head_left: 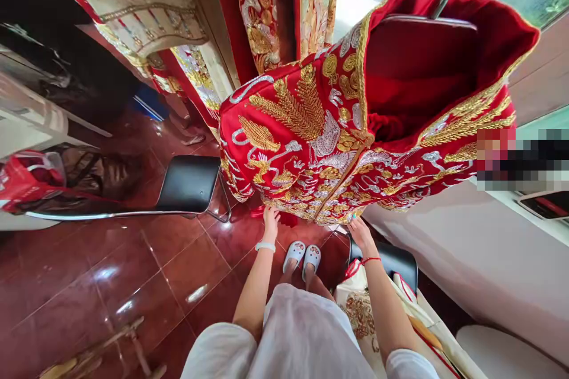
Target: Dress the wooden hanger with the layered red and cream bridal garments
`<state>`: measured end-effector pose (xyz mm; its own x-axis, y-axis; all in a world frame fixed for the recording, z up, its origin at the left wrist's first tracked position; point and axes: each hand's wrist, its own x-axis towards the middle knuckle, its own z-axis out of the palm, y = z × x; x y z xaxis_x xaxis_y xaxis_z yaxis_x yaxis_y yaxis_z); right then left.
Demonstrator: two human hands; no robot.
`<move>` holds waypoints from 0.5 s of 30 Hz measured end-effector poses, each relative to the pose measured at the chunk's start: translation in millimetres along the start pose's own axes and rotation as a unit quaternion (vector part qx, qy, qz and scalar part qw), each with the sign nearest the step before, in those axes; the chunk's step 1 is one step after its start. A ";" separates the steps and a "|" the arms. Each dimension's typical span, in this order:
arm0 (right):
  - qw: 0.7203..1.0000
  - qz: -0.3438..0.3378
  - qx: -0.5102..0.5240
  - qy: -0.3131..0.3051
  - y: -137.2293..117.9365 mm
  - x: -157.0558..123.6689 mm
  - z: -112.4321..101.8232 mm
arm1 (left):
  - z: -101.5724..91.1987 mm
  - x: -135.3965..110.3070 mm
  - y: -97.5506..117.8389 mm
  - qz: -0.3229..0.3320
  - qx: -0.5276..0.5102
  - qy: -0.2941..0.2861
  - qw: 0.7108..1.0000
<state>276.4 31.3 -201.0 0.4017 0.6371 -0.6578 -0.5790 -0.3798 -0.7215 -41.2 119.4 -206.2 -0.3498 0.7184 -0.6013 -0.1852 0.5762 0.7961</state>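
Observation:
A red jacket [320,130] thick with gold and silver embroidery hangs in front of me, its red lining showing at the open collar. My left hand [270,220] reaches up to the jacket's lower hem, fingers closed on the edge. At the right side of that hem my right hand [361,233], a red string on its wrist, grips the cloth too. A white bracelet sits on my left wrist. Below the hem my feet in pale slippers [303,256] stand on the floor.
A black chair [189,185] stands to the left on the glossy red tiled floor [133,272]. More embroidered garments [146,12] hang behind. Another black chair [400,262] holds folded embroidered cloth at my right. A white counter [480,260] runs along the right under a window.

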 end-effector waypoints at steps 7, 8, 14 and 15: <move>1.000 -0.014 0.001 0.015 19.3 -11.1 -17.5 | -3.0 -17.1 -8.2 0.011 -0.102 -0.074 0.992; 1.000 -0.016 0.000 0.019 22.5 -13.4 -21.0 | -10.0 -21.5 -12.7 0.013 -0.106 -0.072 0.992; 0.999 -0.019 -0.010 0.026 38.4 -14.9 -29.9 | -33.9 -41.2 -41.3 0.002 -0.102 -0.019 0.995; 0.999 -0.018 -0.012 0.027 39.8 -11.3 -28.7 | -33.7 -42.1 -44.3 0.001 -0.100 -0.009 0.995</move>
<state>269.2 -10.3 -228.5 0.4595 0.6144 -0.6414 -0.5465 -0.3737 -0.7495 -49.2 50.5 -213.9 -0.3349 0.7266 -0.5999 -0.3650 0.4869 0.7936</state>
